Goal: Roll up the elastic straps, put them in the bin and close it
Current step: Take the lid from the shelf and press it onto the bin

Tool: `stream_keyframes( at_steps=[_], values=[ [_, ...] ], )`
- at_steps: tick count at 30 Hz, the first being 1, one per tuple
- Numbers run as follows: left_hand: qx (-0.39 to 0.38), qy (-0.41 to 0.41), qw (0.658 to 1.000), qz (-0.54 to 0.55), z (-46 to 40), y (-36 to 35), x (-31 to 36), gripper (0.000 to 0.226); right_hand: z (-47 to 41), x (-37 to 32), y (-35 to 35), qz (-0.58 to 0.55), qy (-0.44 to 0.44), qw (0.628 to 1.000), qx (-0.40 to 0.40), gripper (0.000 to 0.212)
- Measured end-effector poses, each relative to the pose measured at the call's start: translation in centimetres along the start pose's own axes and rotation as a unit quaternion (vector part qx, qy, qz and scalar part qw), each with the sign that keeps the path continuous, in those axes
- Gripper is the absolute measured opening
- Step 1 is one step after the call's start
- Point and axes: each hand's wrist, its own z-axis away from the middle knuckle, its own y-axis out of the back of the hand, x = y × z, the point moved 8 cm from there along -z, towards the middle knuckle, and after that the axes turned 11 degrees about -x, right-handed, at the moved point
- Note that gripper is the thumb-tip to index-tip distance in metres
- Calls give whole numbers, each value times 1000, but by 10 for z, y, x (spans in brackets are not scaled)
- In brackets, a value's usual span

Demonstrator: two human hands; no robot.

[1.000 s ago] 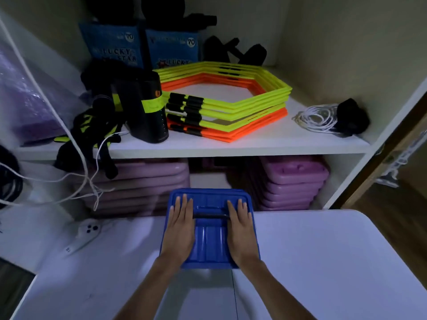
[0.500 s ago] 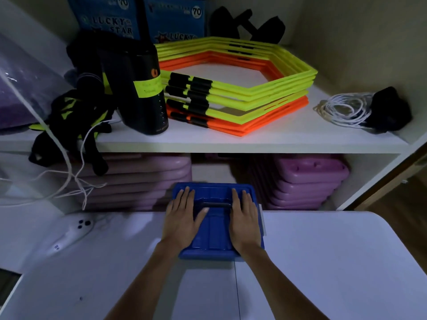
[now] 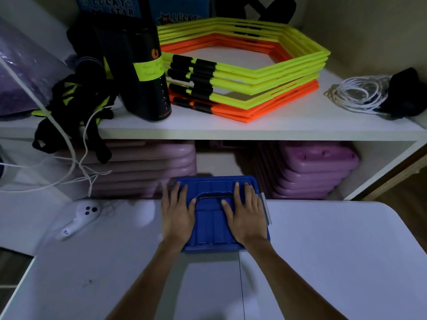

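At the far left of the white table (image 3: 323, 262), a white handheld controller (image 3: 77, 218) lies tilted near the table's far edge, with bare smooth tabletop between it and the bin. Above it, thin white cords (image 3: 76, 162) hang off the white shelf (image 3: 231, 130), next to black and yellow straps (image 3: 76, 105) draped over the shelf's lip. The left hand (image 3: 176, 218) lies flat on the left side of the blue plastic bin lid (image 3: 212, 222), fingers (image 3: 176, 192) straight and spread, thumb by the recessed handle. The lid is ribbed and glossy with rounded corners, seated on the bin at the table's far edge, in the middle. The right hand (image 3: 247, 218) presses flat on the lid's right side, fingers extended likewise. A pale strip shows along the bin's right edge. Right of the bin the table runs wide to a rounded corner. On the shelf stand a black cylinder (image 3: 143, 72), stacked yellow and orange hexagonal rings (image 3: 242, 72) and a coiled white cord (image 3: 360, 93). Purple moulded plastic steps (image 3: 312, 169) stack below.
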Motion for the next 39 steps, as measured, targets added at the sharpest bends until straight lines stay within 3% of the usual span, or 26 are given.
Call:
stream_keyframes(
  at_steps=[1,3,5,7,10,13,18,22,26,28,31,33,35,39],
  values=[
    [16,51,998,27,1,2,-11,69,1,0,1,-2,-2,1000,3,82],
    [-30,174,977,122,7,-4,-35,101,2,-1,1,1,0,1000,-2,82],
    [-66,213,948,226,11,-11,-41,112,2,-1,0,4,3,1000,-12,83],
    [-39,182,952,243,12,-4,-34,95,2,-1,1,1,2,1000,-9,83],
    [31,121,982,144,15,13,-16,64,3,-1,1,4,1,1000,-2,79],
    [13,104,990,94,15,10,-7,63,2,-1,0,3,2,1000,-1,77],
    [-16,83,996,-37,14,4,8,42,1,-2,-1,10,4,1000,2,76],
    [-74,68,990,-97,14,-10,15,54,1,-3,-1,16,5,1000,8,76],
    [-20,28,997,-71,14,-6,20,45,3,0,7,7,-4,999,51,74],
    [-17,22,998,-65,15,-8,19,53,7,10,14,-1,-59,996,73,83],
    [-28,9,997,-70,15,-7,22,66,16,42,6,-93,-211,973,-10,118],
    [-28,6,997,-76,14,-7,21,67,19,57,-1,-187,-287,937,-61,128],
    [-32,6,996,-80,14,-8,20,66,17,60,-1,-237,-294,924,-60,115],
    [-38,6,995,-90,14,-7,22,65,13,44,16,-193,-241,951,11,80]
  ],
)
